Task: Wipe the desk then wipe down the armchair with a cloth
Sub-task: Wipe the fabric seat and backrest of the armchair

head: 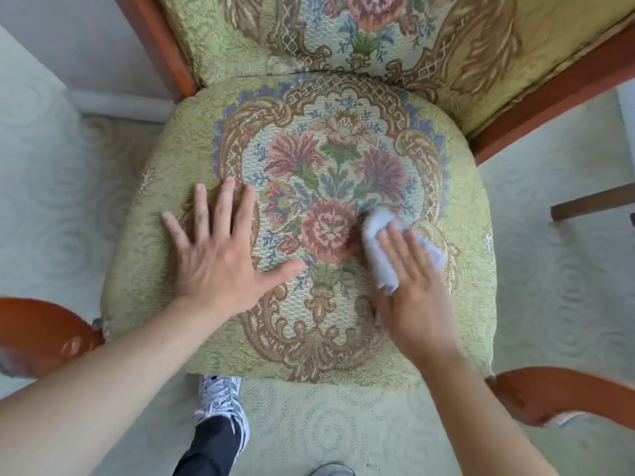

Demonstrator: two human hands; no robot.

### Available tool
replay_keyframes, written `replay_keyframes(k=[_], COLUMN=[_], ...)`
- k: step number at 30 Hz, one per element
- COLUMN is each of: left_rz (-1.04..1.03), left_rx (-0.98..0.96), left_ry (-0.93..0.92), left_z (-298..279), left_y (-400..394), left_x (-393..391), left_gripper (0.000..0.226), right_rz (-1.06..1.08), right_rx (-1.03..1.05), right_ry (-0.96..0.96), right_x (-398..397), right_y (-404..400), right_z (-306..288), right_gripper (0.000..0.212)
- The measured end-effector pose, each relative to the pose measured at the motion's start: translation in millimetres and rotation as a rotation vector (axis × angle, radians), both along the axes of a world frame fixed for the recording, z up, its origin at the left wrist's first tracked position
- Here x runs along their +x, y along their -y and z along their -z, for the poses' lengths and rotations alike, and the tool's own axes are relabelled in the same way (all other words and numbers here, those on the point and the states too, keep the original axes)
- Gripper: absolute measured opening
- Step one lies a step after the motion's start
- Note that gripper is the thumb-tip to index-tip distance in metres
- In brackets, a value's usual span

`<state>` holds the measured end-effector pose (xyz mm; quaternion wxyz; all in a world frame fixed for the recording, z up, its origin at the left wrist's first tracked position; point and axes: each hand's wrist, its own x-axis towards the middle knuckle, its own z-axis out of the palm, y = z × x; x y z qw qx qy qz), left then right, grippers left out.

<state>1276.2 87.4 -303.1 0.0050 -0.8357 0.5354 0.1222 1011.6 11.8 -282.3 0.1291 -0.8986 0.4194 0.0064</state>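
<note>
The armchair's seat cushion [343, 108] fills the middle of the head view, green fabric with a woven flower pattern. Its backrest [343, 29] rises at the top. My left hand [220, 255] lies flat and spread on the left half of the seat, holding nothing. My right hand [415, 286] presses a crumpled pale blue-white cloth [378, 242] onto the right half of the seat. The cloth sticks out past my fingertips and touches the red flower in the middle. The desk is out of view.
Reddish wooden armrests curve in at the lower left [41, 331] and lower right [556, 396]. Wooden frame rails [549, 94] flank the backrest. A dark wooden bar [591, 201] juts in at right. Pale patterned carpet [567, 269] surrounds the chair. My sneaker [223, 400] stands before the seat.
</note>
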Motion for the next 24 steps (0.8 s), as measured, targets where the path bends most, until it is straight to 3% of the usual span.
replay_keyframes(k=[4, 7, 12, 17, 20, 24], left_rz=[-0.010, -0.003, 0.005, 0.022, 0.027, 0.017], left_rx=[-0.039, -0.065, -0.076, -0.077, -0.082, -0.092], left_ry=[0.000, -0.002, 0.000, -0.011, -0.020, -0.013], left_z=[2.7, 4.8, 6.0, 2.1, -0.1, -0.5], left_y=[31.5, 54.0, 79.5, 91.9, 106.6, 120.0], left_x=[7.8, 13.7, 20.7, 27.1, 34.1, 35.5], left_gripper=[0.125, 0.127, 0.126, 0.113, 0.103, 0.097], right_rz=[0.492, 0.587, 0.464, 0.235, 0.149, 0.264], right_rx=[0.114, 0.070, 0.004, 0.054, 0.080, 0.102], right_ry=[0.183, 0.172, 0.037, 0.176, 0.155, 0.102], right_x=[29.1, 58.0, 87.7, 104.9, 92.8, 97.9], right_y=[68.6, 106.5, 130.0, 95.2, 65.4, 79.6], right_z=[-3.0, 0.5, 4.6, -2.3, -4.5, -1.3], right_gripper=[0.056, 0.053, 0.052, 0.057, 0.063, 0.062])
